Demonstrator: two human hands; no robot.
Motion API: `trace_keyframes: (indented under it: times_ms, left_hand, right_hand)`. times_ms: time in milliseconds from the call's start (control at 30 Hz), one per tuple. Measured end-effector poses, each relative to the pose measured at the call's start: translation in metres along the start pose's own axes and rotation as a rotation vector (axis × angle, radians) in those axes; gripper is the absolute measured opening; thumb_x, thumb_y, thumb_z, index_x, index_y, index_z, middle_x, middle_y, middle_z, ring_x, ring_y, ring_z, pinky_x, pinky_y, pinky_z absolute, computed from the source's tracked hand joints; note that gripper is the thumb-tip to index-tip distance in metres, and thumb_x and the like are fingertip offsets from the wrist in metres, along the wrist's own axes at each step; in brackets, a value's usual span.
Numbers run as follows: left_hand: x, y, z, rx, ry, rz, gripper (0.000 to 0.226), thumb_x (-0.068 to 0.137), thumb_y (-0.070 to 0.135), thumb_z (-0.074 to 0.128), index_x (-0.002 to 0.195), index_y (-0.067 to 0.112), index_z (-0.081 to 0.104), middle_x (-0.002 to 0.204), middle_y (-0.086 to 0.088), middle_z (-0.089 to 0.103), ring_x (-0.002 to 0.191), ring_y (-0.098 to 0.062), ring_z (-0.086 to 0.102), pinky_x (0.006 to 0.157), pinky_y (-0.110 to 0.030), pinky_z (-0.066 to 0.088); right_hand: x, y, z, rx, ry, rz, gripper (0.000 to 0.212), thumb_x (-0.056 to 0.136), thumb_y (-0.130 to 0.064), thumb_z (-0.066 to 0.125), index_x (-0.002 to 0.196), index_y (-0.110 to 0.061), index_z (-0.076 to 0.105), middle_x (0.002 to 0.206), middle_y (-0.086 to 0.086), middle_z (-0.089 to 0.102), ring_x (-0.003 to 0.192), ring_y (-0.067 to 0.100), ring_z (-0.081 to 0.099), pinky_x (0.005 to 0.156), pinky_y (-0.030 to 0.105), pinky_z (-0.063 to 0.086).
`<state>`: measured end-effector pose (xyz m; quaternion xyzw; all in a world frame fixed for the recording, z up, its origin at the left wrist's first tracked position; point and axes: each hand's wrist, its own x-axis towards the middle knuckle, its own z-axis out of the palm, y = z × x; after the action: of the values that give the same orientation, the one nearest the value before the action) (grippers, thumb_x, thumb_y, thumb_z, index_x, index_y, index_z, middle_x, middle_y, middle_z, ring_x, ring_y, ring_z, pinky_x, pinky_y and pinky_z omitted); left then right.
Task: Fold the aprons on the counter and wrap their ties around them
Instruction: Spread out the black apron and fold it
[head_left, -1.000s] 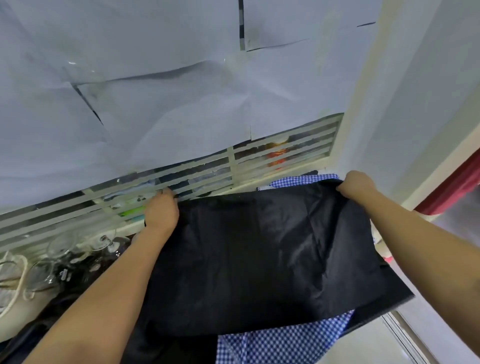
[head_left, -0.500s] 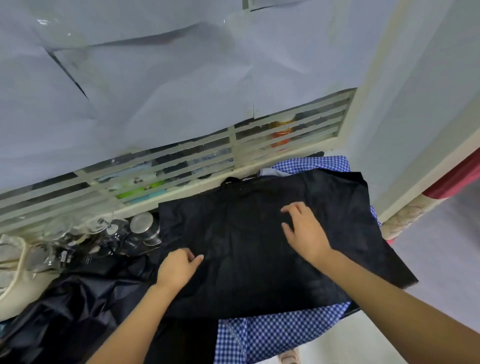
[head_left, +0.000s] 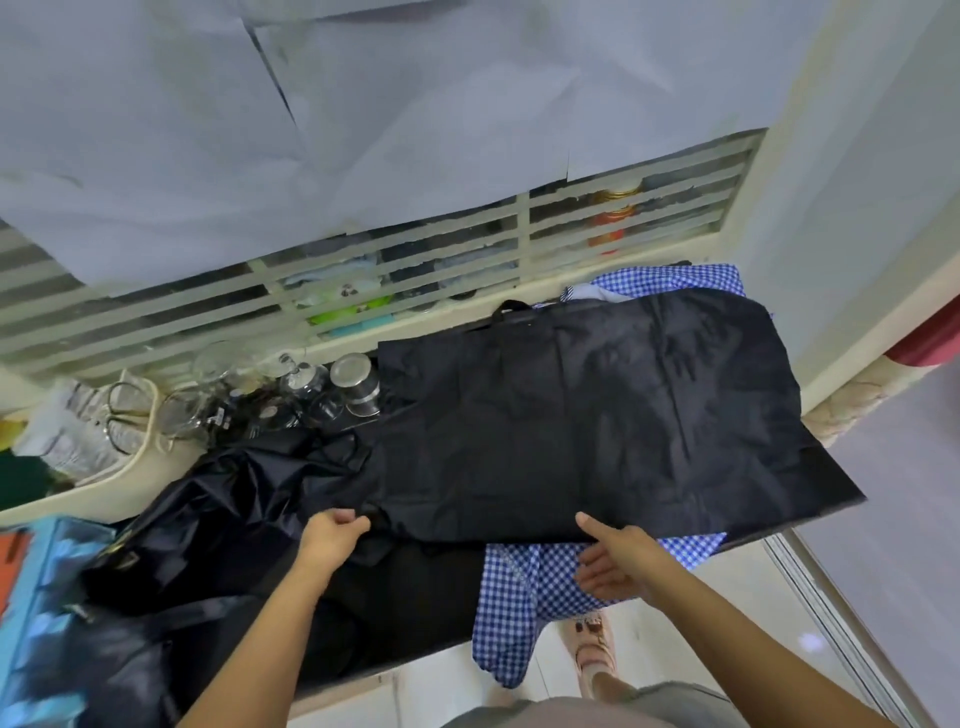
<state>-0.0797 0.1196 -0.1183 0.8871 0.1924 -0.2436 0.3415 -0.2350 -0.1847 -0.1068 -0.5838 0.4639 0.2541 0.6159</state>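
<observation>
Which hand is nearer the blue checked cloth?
Right. The right hand grips the black apron at its near edge, over the blue checked cloth; the left hand holds that edge further left, off the cloth.

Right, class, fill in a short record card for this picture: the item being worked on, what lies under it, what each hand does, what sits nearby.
Item in work: black apron, spread flat on the counter
Beneath it: blue checked cloth, hanging over the counter's front edge
Left hand: grips the apron's near left corner
Right hand: pinches the near edge, thumb on top, fingers under
Nearby: crumpled black fabric to the left; glass jars behind it
</observation>
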Motion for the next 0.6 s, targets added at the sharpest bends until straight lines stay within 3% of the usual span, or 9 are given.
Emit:
trace_keyframes:
  times_ms: [33,67,133,200,300,400,500,600]
  left_hand:
    - [-0.004,0.001,0.001,-0.006,-0.011,0.005,0.012,0.089,0.014,0.064,0.097,0.005,0.065,0.098,-0.006,0.064,0.101,-0.028,0.058,0.086,-0.035,0.045]
    - [-0.008,0.001,0.002,-0.023,-0.006,0.031,0.010,0.090,0.013,0.063,0.081,0.008,0.062,0.084,-0.005,0.061,0.090,-0.026,0.058,0.077,-0.036,0.044]
    - [-0.008,-0.001,0.007,-0.062,0.041,0.115,0.029,0.092,0.016,0.060,0.066,0.008,0.049,0.071,-0.009,0.051,0.072,-0.022,0.050,0.062,-0.035,0.038]
    - [-0.014,0.003,0.006,-0.176,0.062,0.219,0.031,0.096,0.020,0.054,0.069,0.008,0.043,0.072,-0.010,0.043,0.069,-0.019,0.042,0.058,-0.031,0.029]
    - [-0.026,0.021,0.000,-0.289,0.083,0.347,0.031,0.101,0.019,0.041,0.072,0.009,0.040,0.070,-0.007,0.038,0.067,-0.017,0.037,0.062,-0.031,0.028]
    - [-0.044,0.042,-0.014,-0.270,0.149,0.524,0.036,0.103,0.021,0.037,0.068,0.011,0.035,0.066,-0.002,0.036,0.062,-0.013,0.034,0.057,-0.023,0.029]
    - [-0.054,0.046,-0.034,-0.188,0.196,0.655,0.041,0.099,0.028,0.049,0.064,0.008,0.039,0.059,-0.005,0.038,0.055,-0.013,0.036,0.053,-0.023,0.028]
    - [-0.053,0.031,-0.046,-0.087,-0.050,0.559,0.028,0.084,0.028,0.071,0.079,0.003,0.059,0.063,-0.001,0.054,0.060,-0.012,0.049,0.061,-0.027,0.040]
  right_hand:
    - [-0.002,0.005,0.001,0.122,-0.002,0.017,0.052,0.090,-0.045,0.059,0.094,0.007,0.063,0.079,0.021,0.072,0.072,0.030,0.072,0.055,0.030,0.056]
    - [-0.005,0.010,0.002,0.277,0.000,0.020,0.046,0.091,-0.041,0.060,0.095,0.004,0.060,0.083,0.022,0.071,0.078,0.033,0.071,0.056,0.031,0.057]
    - [-0.003,0.014,0.003,0.594,0.027,-0.009,0.028,0.094,-0.028,0.059,0.093,0.000,0.054,0.083,0.023,0.069,0.078,0.032,0.069,0.053,0.031,0.059]
    - [0.000,0.017,0.003,0.825,0.068,-0.035,0.017,0.096,-0.014,0.056,0.092,0.002,0.052,0.066,0.019,0.069,0.058,0.024,0.070,0.046,0.027,0.057]
    - [0.004,0.015,-0.004,0.928,0.142,-0.074,0.013,0.098,-0.006,0.049,0.088,0.002,0.052,0.044,0.007,0.062,0.037,0.010,0.060,0.037,0.019,0.049]
    - [-0.009,0.007,-0.011,1.004,0.154,-0.192,0.015,0.097,-0.005,0.051,0.083,-0.001,0.054,0.044,0.002,0.062,0.039,0.006,0.060,0.041,0.017,0.051]
    - [-0.027,-0.001,-0.020,0.996,0.123,-0.290,0.011,0.096,-0.007,0.053,0.088,-0.002,0.057,0.055,0.004,0.068,0.050,0.008,0.066,0.047,0.016,0.053]
    - [-0.032,0.004,-0.029,1.034,0.064,-0.255,0.006,0.096,-0.005,0.052,0.093,-0.003,0.057,0.062,0.008,0.070,0.052,0.011,0.068,0.045,0.016,0.052]
